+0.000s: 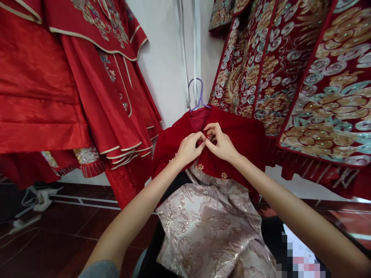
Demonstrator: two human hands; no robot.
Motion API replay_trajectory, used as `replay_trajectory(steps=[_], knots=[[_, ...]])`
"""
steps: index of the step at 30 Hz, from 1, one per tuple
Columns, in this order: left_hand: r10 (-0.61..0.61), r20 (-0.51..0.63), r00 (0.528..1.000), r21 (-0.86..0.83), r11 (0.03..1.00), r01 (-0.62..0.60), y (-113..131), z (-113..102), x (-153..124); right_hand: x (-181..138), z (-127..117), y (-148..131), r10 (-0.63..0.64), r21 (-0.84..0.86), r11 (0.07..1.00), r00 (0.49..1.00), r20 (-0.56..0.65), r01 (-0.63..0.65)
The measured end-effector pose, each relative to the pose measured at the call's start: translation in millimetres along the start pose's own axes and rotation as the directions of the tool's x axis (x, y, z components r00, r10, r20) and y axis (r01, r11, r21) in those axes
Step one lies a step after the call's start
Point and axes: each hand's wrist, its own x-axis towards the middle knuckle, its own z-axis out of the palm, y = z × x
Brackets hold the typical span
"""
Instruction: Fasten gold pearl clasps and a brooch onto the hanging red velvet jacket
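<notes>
A dark red jacket [243, 135] hangs on a purple hanger [200, 101] in front of me, with a pale pink floral brocade skirt part [208, 227] below it. My left hand [188, 148] pinches the front edge of the jacket just under the neckline. Opposite it, my right hand [220, 146] has thumb and fingertips closed on the same edge, fingertips almost touching the left. Beside the right fingers sits a jewelled button [210, 137]. Another flower-shaped button [199, 166] shows lower on the front, and a flower ornament [224, 176] lies near the hem. My fingers partly hide the fastening.
Plain red garments with pale piping [101, 88] hang at the left. Heavily embroidered, fringed red garments [327, 96] hang at the right. White straps [197, 42] run down the wall above the hanger. A white rack base [42, 199] stands on the dark tiled floor.
</notes>
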Motion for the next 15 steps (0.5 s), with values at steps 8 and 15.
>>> replay_trajectory(steps=[8,15], knots=[[-0.246,0.037,0.969,-0.245,0.938,0.247,6,25,-22,-1,17,1,0.154,-0.006,0.988,0.978,-0.14,-0.157],[-0.277,0.234,0.932,-0.386,0.853,0.351,-9,22,-49,-65,35,-8,0.129,0.311,0.946,0.986,-0.103,-0.091]])
